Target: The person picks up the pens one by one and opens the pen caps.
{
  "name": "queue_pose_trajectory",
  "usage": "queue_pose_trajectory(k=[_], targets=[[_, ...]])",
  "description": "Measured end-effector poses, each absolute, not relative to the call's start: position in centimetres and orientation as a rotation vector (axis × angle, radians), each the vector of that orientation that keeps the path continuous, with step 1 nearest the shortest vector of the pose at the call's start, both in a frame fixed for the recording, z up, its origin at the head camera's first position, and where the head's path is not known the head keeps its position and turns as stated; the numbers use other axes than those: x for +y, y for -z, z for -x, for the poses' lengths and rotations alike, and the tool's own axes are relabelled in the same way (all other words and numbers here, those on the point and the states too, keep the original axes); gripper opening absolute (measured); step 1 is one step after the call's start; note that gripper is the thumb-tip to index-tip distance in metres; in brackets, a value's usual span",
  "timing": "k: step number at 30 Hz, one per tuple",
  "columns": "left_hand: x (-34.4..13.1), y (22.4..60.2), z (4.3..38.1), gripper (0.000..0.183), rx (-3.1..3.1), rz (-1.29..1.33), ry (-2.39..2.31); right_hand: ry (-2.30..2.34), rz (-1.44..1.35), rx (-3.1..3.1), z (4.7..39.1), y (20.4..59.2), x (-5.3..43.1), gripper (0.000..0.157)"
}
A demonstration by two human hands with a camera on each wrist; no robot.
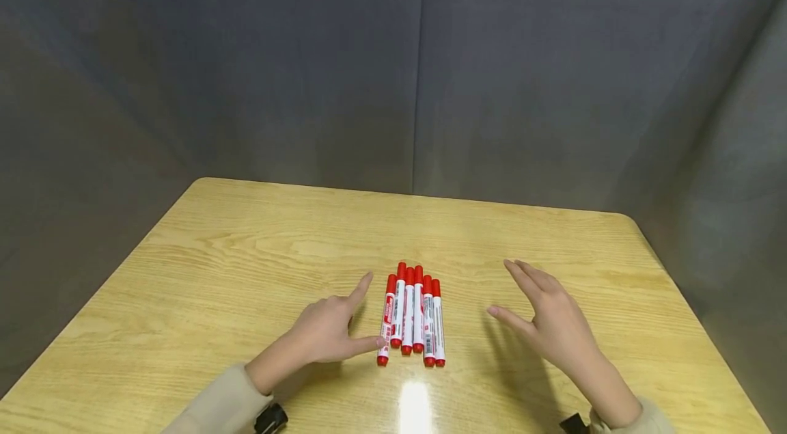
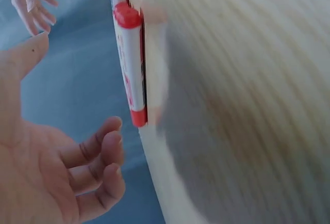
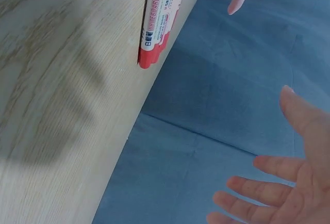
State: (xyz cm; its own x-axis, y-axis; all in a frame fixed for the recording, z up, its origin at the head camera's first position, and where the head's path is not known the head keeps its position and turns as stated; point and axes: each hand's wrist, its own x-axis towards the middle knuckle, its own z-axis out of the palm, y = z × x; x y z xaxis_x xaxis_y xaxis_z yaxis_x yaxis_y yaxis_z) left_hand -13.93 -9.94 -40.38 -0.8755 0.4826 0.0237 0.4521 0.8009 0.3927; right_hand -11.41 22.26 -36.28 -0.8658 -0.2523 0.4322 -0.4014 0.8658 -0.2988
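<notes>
Several whiteboard markers point(image 1: 418, 311) with white barrels and red caps lie side by side in an uneven row on the table. To their left, my left hand point(image 1: 326, 328) hovers with thumb and index finger spread. Its thumb tip overlaps the leftmost marker point(image 1: 387, 318) in the head view; contact cannot be told there. In the left wrist view a gap separates the fingers from the nearest marker point(image 2: 133, 64), and the other fingers curl loosely around nothing. My right hand point(image 1: 556, 324) is held to the right of the row, fingers extended and apart from the markers.
The wooden table point(image 1: 277, 229) has rounded far corners. A dark grey-blue curtain point(image 1: 307, 78) hangs behind it and along both sides. Light glares off the tabletop just in front of the markers. Each wrist wears a black device point(image 1: 270, 418) by the beige sleeve point(image 1: 224, 403).
</notes>
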Motion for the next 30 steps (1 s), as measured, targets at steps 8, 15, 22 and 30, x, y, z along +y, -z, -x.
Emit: queue_pose_trajectory(k=[8,15,22,30], targets=[[-8.9,40.9,14.0,0.1,2.729,-0.756,-0.751,-0.56,-0.507,-2.675,11.6,36.0,21.8,0.07],[-8.2,41.6,14.4,0.096,2.582,-0.751,-0.977,-0.56,-0.522,-2.672,11.4,35.7,21.4,0.069],[-7.2,42.4,14.5,0.085,2.637,-0.704,-0.962,-0.555,-0.518,-2.687,11.5,35.7,21.4,0.07],[-6.5,42.3,14.1,0.078,2.738,-0.642,-0.786,-0.544,-0.527,-2.692,11.5,35.9,21.5,0.069]])
